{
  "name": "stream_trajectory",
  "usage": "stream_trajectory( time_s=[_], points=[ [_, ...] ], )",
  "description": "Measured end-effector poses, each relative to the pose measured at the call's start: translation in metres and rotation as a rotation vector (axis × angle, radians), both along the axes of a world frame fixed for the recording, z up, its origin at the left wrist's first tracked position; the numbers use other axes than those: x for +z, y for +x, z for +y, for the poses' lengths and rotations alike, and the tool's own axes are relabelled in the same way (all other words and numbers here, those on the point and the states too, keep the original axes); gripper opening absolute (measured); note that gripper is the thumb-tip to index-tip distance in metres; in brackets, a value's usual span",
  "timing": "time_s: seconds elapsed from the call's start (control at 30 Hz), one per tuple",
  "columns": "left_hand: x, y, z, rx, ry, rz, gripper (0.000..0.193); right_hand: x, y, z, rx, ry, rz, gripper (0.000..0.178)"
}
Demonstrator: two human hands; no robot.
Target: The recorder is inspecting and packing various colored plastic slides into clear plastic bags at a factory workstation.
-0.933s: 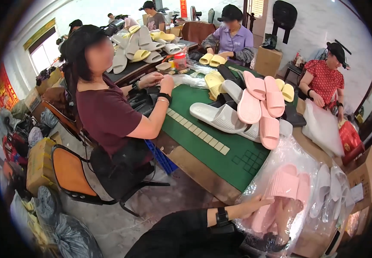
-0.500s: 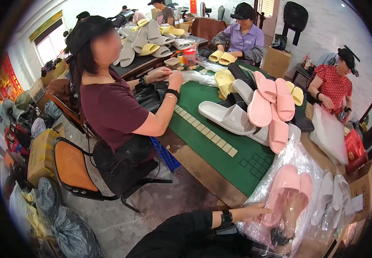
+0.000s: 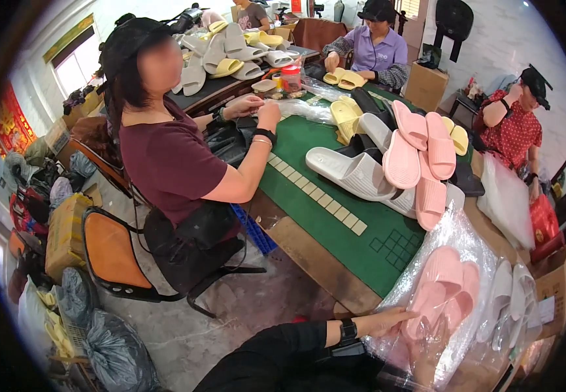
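A busy room has a green table (image 3: 335, 215) full of slippers. One hand (image 3: 387, 321) with a black sleeve and wristband lies flat, fingers open, touching a clear plastic bag (image 3: 453, 228) at the table's near corner. Pink slippers (image 3: 443, 294) sit inside the bag. I cannot tell which hand it is. More pink slippers (image 3: 420, 147) are piled farther back, and a person in a dark red shirt (image 3: 172, 163) sits to the left

This is a slipper packing workshop: piles of slippers (image 3: 406, 157) (pink, white, yellow) at 1 o'clock, workers around a green table (image 3: 335, 215), cardboard boxes (image 3: 66, 235) at 9.
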State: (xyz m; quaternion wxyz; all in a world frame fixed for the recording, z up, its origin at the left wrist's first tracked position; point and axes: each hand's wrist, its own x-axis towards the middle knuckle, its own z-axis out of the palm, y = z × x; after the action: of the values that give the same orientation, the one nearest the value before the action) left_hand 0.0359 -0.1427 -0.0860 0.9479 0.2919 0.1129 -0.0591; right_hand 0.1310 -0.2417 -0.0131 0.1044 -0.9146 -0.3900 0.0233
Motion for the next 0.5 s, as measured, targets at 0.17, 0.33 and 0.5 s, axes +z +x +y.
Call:
stream_trajectory(
  time_s=[0.17,0.33,0.5],
  points=[
    [0.020,-0.010,-0.006,0.068,-0.080,-0.026,0.040,-0.029,-0.017,-0.051,0.063,0.065,0.041,0.066],
    [-0.032,-0.001,-0.006,0.031,0.079,-0.006,0.055,-0.005,-0.032,-0.055,0.230,0.081,-0.097,0.062],
    [-0.007,-0.013,0.002,0.086,-0.079,0.171,0.061,0.025,-0.044,-0.051,0.251,0.121,-0.088,0.060]
  ],
)
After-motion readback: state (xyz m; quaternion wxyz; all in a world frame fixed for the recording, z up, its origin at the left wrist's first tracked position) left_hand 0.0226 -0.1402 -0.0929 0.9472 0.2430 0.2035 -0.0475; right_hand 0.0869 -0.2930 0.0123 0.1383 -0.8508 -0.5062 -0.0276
